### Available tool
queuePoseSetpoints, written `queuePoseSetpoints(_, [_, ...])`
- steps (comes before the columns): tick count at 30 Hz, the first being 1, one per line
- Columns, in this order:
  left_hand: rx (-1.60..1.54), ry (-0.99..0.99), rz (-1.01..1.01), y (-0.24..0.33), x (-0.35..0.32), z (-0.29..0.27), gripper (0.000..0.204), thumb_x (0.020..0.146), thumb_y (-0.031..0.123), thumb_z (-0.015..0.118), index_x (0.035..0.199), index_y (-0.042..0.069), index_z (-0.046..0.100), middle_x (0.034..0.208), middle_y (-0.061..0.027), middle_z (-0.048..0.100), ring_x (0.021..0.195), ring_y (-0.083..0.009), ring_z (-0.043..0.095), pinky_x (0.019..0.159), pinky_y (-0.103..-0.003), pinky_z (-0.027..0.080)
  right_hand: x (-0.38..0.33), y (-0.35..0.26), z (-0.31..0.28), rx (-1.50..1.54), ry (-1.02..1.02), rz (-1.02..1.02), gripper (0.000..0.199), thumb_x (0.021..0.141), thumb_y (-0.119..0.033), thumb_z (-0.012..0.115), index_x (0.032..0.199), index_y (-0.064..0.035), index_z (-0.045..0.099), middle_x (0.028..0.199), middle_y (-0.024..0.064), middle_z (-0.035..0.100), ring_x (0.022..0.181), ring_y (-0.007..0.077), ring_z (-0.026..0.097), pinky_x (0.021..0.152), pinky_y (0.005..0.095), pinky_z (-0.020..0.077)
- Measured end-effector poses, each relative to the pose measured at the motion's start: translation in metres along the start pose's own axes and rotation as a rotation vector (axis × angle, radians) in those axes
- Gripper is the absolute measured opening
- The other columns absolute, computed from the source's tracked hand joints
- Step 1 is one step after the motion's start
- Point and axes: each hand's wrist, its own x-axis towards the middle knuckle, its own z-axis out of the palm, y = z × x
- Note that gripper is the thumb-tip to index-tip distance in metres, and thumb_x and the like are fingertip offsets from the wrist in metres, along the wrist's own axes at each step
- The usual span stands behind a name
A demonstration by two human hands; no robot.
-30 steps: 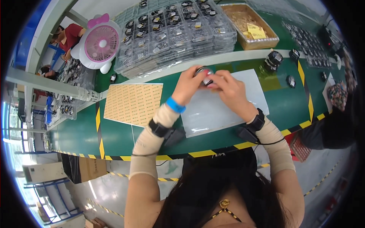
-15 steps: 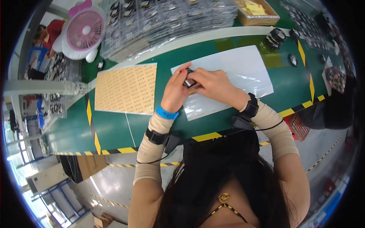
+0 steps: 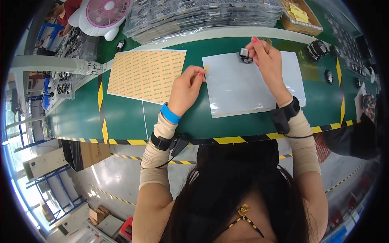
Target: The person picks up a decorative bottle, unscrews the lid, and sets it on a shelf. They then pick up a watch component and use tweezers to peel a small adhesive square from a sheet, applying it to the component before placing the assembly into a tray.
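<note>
Right hand point(image 3: 267, 60): raised over the far edge of the grey sheet; grip clenched on a small dark part with a metal block point(image 3: 244, 55), fingertips pinching it from the right.
Dark part: held just above the grey sheet, near its far edge, roughly at the sheet's middle; whether it touches the sheet cannot be told.
Left hand point(image 3: 187, 90): at the left edge of the grey sheet; thumb and forefinger pinched on a tiny tan sticker point(image 3: 206, 69); the other fingers curled in.
Tan sticker: at the fingertips, over the far left corner of the grey sheet, well left of the dark part.
Wrists: blue band point(image 3: 169, 114) on the left wrist, black strap below it; black strap point(image 3: 285, 115) on the right wrist.
Grey sheet point(image 3: 247, 91): flat on the green surface point(image 3: 125, 117), under both hands.
Sticker sheet point(image 3: 144, 75): tan, dotted in rows, flat on the surface left of the grey sheet, just beside the left hand, not touching the grey sheet.
Surface edge: yellow and black striped tape point(image 3: 227, 140) along the near side.
Far side: stacks of clear trays point(image 3: 194, 14) holding dark parts; a pink and white fan point(image 3: 104, 12) at far left; a cardboard box point(image 3: 302, 18) at far right.
Right of sheet: a few loose dark parts point(image 3: 318, 47) on the surface, well apart from the hands.
</note>
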Motion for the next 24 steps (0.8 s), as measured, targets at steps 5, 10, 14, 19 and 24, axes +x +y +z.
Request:
queuePoseSetpoints(5, [0.567, 0.172, 0.422, 0.007, 0.021, 0.021, 0.01, 0.086, 0.011, 0.052, 0.092, 0.004, 0.057, 0.085, -0.0114, 0.059, 0.069, -0.0224, 0.059, 0.056, -0.032, 0.046, 0.018, 0.004, -0.014, 0.332, 0.01, -0.032, 0.032, 0.092, -0.025, 0.047, 0.083, 0.0021, 0.06, 0.075, 0.0058, 0.053, 0.06, 0.0096, 0.044, 0.05, 0.0213, 0.0343])
queuePoseSetpoints(10, [0.814, 0.15, 0.393, 0.042, 0.071, 0.07, 0.022, 0.079, 0.024, 0.062, 0.088, 0.005, 0.057, 0.085, -0.0124, 0.057, 0.074, -0.0278, 0.06, 0.062, -0.036, 0.049, 0.044, 0.032, -0.069, 0.973, -0.245, -0.043, 0.035, 0.092, -0.03, 0.045, 0.084, 0.001, 0.059, 0.083, 0.0096, 0.053, 0.067, 0.0143, 0.046, 0.053, 0.0245, 0.0368])
queuePoseSetpoints(14, [0.81, 0.1, 0.357, 0.039, 0.09, 0.091, 0.031, 0.075, 0.029, 0.066, 0.087, 0.003, 0.056, 0.086, -0.0136, 0.058, 0.072, -0.0285, 0.06, 0.061, -0.036, 0.049, 0.041, 0.043, -0.075, 1.199, -0.244, 0.076, 0.036, 0.092, -0.033, 0.044, 0.085, -0.0003, 0.058, 0.083, 0.0102, 0.052, 0.069, 0.016, 0.047, 0.057, 0.0259, 0.0396])
queuePoseSetpoints(19, [0.374, -0.066, 0.278, 0.033, 0.102, 0.079, 0.035, 0.075, 0.024, 0.068, 0.088, -0.003, 0.051, 0.084, -0.0162, 0.058, 0.069, -0.0257, 0.062, 0.055, -0.032, 0.049, 0.035, 0.027, -0.06, 1.053, -0.027, 0.123, 0.038, 0.093, -0.035, 0.043, 0.088, -0.0002, 0.058, 0.082, 0.009, 0.053, 0.068, 0.0166, 0.049, 0.058, 0.0253, 0.0405])
queuePoseSetpoints(24, [-0.013, -0.213, -0.098, 0.048, 0.071, 0.061, 0.029, 0.08, 0.015, 0.061, 0.093, -0.006, 0.048, 0.087, -0.0139, 0.058, 0.073, -0.0223, 0.063, 0.058, -0.031, 0.051, 0.007, -0.001, -0.039, 0.204, 0.011, -0.227, 0.023, 0.089, -0.021, 0.051, 0.09, 0.0, 0.06, 0.084, 0.007, 0.056, 0.066, 0.017, 0.053, 0.059, 0.0251, 0.0427])
